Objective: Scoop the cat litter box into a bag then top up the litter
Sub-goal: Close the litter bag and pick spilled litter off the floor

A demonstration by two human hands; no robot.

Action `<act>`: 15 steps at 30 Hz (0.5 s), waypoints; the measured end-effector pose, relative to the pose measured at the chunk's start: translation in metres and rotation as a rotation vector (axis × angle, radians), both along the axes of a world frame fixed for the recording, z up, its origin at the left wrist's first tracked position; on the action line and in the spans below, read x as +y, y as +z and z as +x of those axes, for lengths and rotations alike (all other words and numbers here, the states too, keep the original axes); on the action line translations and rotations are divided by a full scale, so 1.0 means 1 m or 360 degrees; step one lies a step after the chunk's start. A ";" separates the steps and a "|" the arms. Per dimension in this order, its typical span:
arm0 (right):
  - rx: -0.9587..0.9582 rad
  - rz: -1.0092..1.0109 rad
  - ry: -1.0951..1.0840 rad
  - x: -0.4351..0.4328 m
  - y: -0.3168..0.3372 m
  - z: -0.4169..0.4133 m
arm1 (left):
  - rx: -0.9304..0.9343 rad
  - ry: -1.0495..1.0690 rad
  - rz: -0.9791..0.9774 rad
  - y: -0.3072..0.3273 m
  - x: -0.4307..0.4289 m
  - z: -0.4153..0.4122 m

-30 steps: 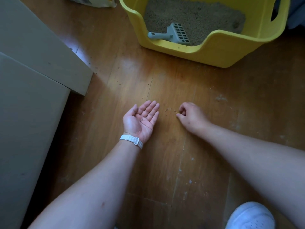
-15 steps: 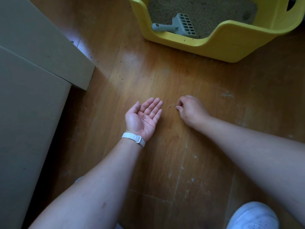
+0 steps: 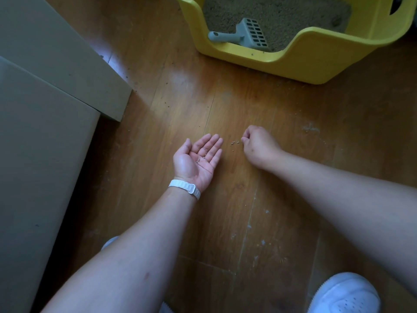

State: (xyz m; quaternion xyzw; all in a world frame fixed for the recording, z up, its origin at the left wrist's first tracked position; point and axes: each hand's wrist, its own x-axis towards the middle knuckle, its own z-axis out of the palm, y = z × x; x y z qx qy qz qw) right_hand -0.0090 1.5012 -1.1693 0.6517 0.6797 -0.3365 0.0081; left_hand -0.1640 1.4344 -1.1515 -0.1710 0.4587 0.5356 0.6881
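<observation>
A yellow litter box (image 3: 316, 64) stands on the wooden floor at the top right, filled with sandy litter (image 3: 282, 14). A grey slotted scoop (image 3: 246, 36) lies in the litter near its front lip. My left hand (image 3: 194, 163) rests palm up on the floor with straight fingers, and a few litter grains (image 3: 202, 157) lie in the palm. Just to its right, my right hand (image 3: 259, 147) has its fingers curled, the tips down at the floor beside a few spilled grains (image 3: 234, 143). Whether a grain sits between those fingertips is hidden.
Grey cabinet panels (image 3: 45, 132) fill the left side, one corner jutting over the floor. My white shoe (image 3: 345, 294) is at the bottom right. Small specks are scattered on the floor (image 3: 248, 222) between the cabinet and the box.
The view has shifted, so the litter box sits further right and higher. Both hands stay in place, the left palm still up and the right fingers still curled by the grains.
</observation>
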 end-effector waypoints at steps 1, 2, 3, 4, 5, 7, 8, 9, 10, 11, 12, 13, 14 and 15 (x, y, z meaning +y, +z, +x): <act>0.0038 -0.0006 -0.0021 0.002 0.003 -0.002 | 0.0002 0.0001 -0.0003 -0.001 -0.001 0.000; 0.0093 -0.0002 -0.0031 0.003 0.007 -0.004 | 0.0001 -0.0003 -0.0001 -0.001 -0.001 0.000; 0.0150 0.0018 -0.0019 0.003 0.012 -0.007 | 0.0005 -0.0007 -0.0001 -0.002 -0.001 0.000; 0.0204 0.0029 0.0010 0.002 0.017 -0.011 | 0.0005 -0.0012 0.0000 -0.001 -0.001 0.001; 0.0262 0.0026 0.0054 0.000 0.023 -0.015 | -0.0005 -0.0016 0.0005 -0.001 0.000 0.001; 0.0431 -0.0032 0.0124 -0.009 0.035 -0.025 | -0.0049 -0.0013 0.0033 0.001 0.003 0.003; 0.0538 -0.0094 0.0139 -0.015 0.041 -0.030 | -0.0072 -0.0005 0.0047 0.003 0.005 0.004; 0.0630 -0.0142 0.0162 -0.020 0.045 -0.034 | -0.0104 0.0001 0.0061 0.005 0.007 0.006; 0.0680 -0.0138 0.0197 -0.024 0.046 -0.038 | -0.0148 0.0014 0.0075 0.006 0.009 0.008; 0.0657 -0.0100 0.0243 -0.027 0.045 -0.041 | -0.0177 0.0026 0.0080 0.007 0.010 0.010; 0.0593 -0.0068 0.0271 -0.029 0.044 -0.043 | -0.0185 0.0035 0.0077 0.006 0.011 0.011; 0.0517 -0.0045 0.0278 -0.030 0.045 -0.045 | -0.0187 0.0032 0.0069 0.004 0.011 0.012; 0.0484 -0.0033 0.0266 -0.030 0.044 -0.045 | -0.0191 0.0027 0.0065 0.004 0.011 0.012; 0.0508 -0.0033 0.0248 -0.031 0.043 -0.045 | -0.0197 0.0031 0.0068 0.004 0.011 0.011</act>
